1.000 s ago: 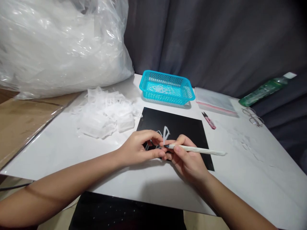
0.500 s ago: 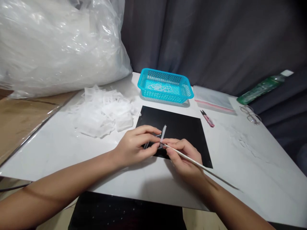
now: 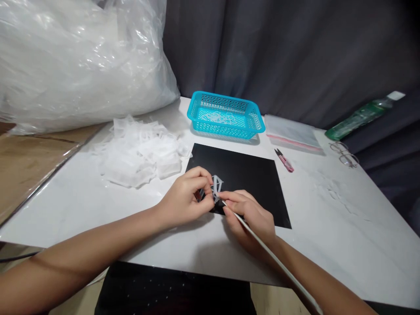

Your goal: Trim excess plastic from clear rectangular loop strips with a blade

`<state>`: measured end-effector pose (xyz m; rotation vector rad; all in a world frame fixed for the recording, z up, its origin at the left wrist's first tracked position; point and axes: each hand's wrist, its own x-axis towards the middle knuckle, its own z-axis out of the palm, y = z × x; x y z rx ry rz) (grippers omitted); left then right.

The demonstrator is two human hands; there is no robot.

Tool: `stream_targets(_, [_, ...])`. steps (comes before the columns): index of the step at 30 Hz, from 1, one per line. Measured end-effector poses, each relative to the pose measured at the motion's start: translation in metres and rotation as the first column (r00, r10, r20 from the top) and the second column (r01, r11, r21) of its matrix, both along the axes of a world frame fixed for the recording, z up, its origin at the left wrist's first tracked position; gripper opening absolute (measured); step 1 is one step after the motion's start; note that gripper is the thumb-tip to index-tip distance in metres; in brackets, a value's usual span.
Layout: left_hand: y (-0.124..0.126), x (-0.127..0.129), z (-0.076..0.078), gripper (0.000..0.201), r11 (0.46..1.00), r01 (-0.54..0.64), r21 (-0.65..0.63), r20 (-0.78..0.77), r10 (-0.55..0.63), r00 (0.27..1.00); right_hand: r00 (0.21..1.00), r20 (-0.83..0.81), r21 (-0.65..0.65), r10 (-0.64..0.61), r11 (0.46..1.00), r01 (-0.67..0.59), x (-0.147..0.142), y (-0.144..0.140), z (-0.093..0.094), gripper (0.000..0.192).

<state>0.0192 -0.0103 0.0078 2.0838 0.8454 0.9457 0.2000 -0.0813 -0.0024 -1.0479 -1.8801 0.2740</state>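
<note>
While both hands are busy over the black mat, I'd call this one piece mid-work. The clear plastic piece sits between the fingertips, just above the mat's near-left part. Left hand: thumb and fingers closed in a narrow pinch on it. Right hand: thumb and fingers gripping the white stick, index tip at the piece too.

Progress, my guess: a few thin white bits lie in the blue basket, maybe done ones, can't be sure. The white pile left of the mat is large, so plenty looks left. The piece in hand isn't set down.

Direction: the piece stands up from the fingertips, top end away from the person, toward the basket; long axis roughly front to back, tilted upward. The stick's tip is at the piece's lower end, contact unclear; its long axis slants back over the right forearm, tail toward the person and rightward. Pink snips lie right of the mat.
</note>
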Motion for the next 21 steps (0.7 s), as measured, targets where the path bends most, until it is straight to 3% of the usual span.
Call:
stream_targets(3, [0.007, -0.001, -0.002, 0.012, 0.996, -0.034, -0.084, 0.003, 0.034, 0.999, 0.989, -0.074, -0.031, -0.127, 0.992, 0.125, 0.008, 0.003, 0.009, 0.022])
stream_targets(5, [0.011, -0.002, -0.003, 0.013, 0.992, -0.052, -0.118, -0.009, 0.051, 0.999, 0.933, -0.242, -0.043, -0.265, 0.964, 0.263, 0.022, 0.011, 0.015, 0.015])
stream_targets(8, [0.013, -0.003, -0.003, 0.014, 0.99, -0.04, -0.137, -0.02, 0.038, 0.999, 0.724, -0.581, 0.001, -0.371, 0.89, 0.456, 0.055, 0.03, 0.026, 0.009])
stream_targets(10, [0.012, -0.003, -0.003, 0.015, 0.986, -0.037, -0.16, -0.026, 0.033, 0.999, 0.613, -0.707, -0.048, -0.352, 0.889, 0.456, 0.078, 0.041, 0.031, 0.01])
stream_targets(13, [0.013, -0.002, -0.003, 0.014, 0.957, -0.055, -0.284, 0.017, 0.062, 0.998, 0.535, -0.791, -0.158, -0.298, 0.943, 0.292, 0.103, 0.05, 0.036, 0.016])
stream_targets(15, [0.018, -0.002, -0.004, 0.013, 0.888, -0.042, -0.458, 0.172, 0.135, 0.976, 0.495, -0.823, -0.266, -0.28, 0.959, 0.099, 0.107, 0.05, 0.035, 0.017])
stream_targets(16, [0.021, -0.002, -0.004, 0.012, 0.836, -0.004, -0.549, 0.287, 0.192, 0.939, 0.48, -0.832, -0.325, -0.278, 0.946, -0.014, 0.105, 0.049, 0.034, 0.017])
stream_targets(18, [0.029, -0.003, -0.002, 0.01, 0.742, 0.121, -0.66, 0.511, 0.325, 0.796, 0.455, -0.848, -0.407, -0.274, 0.885, -0.227, 0.093, 0.046, 0.03, 0.016])
stream_targets(21, [0.038, -0.007, 0.004, 0.011, 0.704, 0.222, -0.675, 0.661, 0.443, 0.605, 0.37, -0.894, -0.413, -0.252, 0.785, -0.463, 0.065, 0.039, 0.023, 0.02])
